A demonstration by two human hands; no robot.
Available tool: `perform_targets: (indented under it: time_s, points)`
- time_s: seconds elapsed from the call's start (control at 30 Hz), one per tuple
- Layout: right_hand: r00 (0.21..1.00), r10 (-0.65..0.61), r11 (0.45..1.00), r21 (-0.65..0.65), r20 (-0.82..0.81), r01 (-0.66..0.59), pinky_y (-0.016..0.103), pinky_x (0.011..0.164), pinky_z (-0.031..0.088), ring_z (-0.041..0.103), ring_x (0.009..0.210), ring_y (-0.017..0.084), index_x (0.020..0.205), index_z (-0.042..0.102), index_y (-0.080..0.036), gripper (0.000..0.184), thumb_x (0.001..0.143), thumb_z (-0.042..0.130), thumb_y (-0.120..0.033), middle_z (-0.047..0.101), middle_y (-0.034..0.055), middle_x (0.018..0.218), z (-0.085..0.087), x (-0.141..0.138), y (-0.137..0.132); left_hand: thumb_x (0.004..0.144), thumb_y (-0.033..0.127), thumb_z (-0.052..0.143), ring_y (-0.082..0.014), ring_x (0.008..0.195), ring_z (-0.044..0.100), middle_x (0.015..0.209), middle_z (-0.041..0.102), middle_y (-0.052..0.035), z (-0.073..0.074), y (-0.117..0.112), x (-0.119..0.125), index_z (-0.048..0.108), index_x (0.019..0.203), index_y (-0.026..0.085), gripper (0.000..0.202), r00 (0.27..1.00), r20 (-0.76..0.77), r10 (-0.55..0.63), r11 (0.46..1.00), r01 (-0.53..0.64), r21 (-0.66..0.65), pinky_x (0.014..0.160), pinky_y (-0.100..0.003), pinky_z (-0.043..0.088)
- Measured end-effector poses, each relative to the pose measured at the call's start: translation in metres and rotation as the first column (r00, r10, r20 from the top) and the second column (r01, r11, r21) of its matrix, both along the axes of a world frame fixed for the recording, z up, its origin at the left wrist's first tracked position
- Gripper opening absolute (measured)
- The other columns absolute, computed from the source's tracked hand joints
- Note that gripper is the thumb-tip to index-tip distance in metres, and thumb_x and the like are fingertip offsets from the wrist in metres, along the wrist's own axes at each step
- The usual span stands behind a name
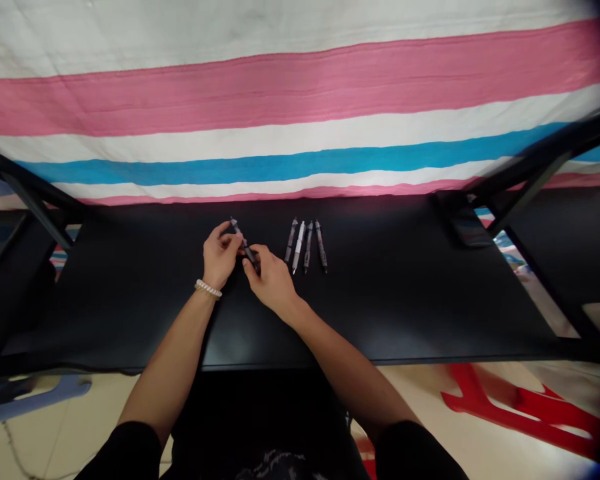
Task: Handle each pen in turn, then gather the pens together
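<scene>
A dark pen (238, 231) is held between my two hands over the black table, slanting from upper left to lower right. My left hand (220, 255), with a pale beaded bracelet (208, 289) at its wrist, pinches the pen around its middle. Closed on the pen's lower end is my right hand (271, 279). Just right of that hand several pens lie side by side: a dark pen (291, 241), a white pen (299, 247) with a grey grip, and further dark pens (308, 247) (321, 246).
The black table (405, 293) is framed by dark metal bars at both sides. A dark phone-like slab (469, 223) lies at its back right. Behind hangs a striped cloth (290, 93). A red plastic stool (520, 407) stands on the floor at right, a blue-grey one (35, 400) at left.
</scene>
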State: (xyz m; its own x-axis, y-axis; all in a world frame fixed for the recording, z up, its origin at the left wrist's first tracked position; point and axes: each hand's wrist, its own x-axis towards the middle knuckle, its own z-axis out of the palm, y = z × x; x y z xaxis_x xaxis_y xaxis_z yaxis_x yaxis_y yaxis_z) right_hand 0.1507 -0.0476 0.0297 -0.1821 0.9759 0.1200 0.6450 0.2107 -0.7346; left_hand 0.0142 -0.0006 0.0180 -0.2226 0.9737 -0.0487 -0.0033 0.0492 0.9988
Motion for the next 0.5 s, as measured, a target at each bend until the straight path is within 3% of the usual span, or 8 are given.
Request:
perform_targets:
  time_s: [0.1, 0.2, 0.33, 0.5]
  points:
    - [0.98, 0.006, 1.0, -0.001, -0.201, -0.007, 0.029, 0.072, 0.054, 0.07, 0.073, 0.017, 0.127, 0.056, -0.015, 0.032, 0.098, 0.046, -0.023, 0.075, 0.0069, 0.092, -0.005, 0.0, 0.002, 0.075, 0.033, 0.081, -0.0129, 0.068, 0.067, 0.075, 0.069, 0.0, 0.006, -0.001, 0.005, 0.066, 0.112, 0.017, 0.044, 0.963, 0.269, -0.022, 1.0, 0.016, 0.026, 0.063, -0.025, 0.056]
    - [0.938, -0.009, 0.999, 0.028, -0.346, 0.02, 0.029, 0.068, 0.056, 0.069, 0.068, 0.015, 0.121, 0.063, -0.016, 0.031, 0.099, 0.047, -0.031, 0.074, 0.0056, 0.085, -0.009, 0.002, 0.005, 0.076, 0.036, 0.082, -0.0135, 0.076, 0.07, 0.086, 0.073, -0.0026, 0.012, -0.002, 0.001, 0.071, 0.102, 0.019, 0.034, 0.914, 0.402, -0.055, 0.998, 0.042, 0.042, 0.07, -0.027, 0.058]
    - [0.828, -0.042, 0.994, -0.107, -0.56, -0.022, 0.023, 0.052, 0.051, 0.061, 0.051, 0.011, 0.113, 0.067, -0.016, 0.039, 0.099, 0.049, -0.048, 0.068, 0.0005, 0.068, -0.009, 0.004, 0.009, 0.081, 0.041, 0.08, -0.0174, 0.091, 0.074, 0.104, 0.076, -0.0073, 0.013, 0.001, -0.007, 0.072, 0.103, 0.021, 0.031, 0.872, 0.488, -0.046, 0.998, 0.014, 0.068, 0.082, -0.032, 0.059]
    - [0.711, -0.021, 0.952, -0.231, -0.703, -0.201, 0.019, 0.041, 0.043, 0.057, 0.041, 0.009, 0.105, 0.069, -0.013, 0.052, 0.096, 0.049, -0.06, 0.064, -0.0018, 0.057, -0.008, 0.004, 0.011, 0.08, 0.041, 0.081, -0.014, 0.084, 0.073, 0.095, 0.075, -0.0039, 0.01, 0.003, -0.01, 0.072, 0.102, 0.022, 0.03, 0.858, 0.512, -0.042, 0.997, 0.002, 0.079, 0.081, -0.028, 0.059]
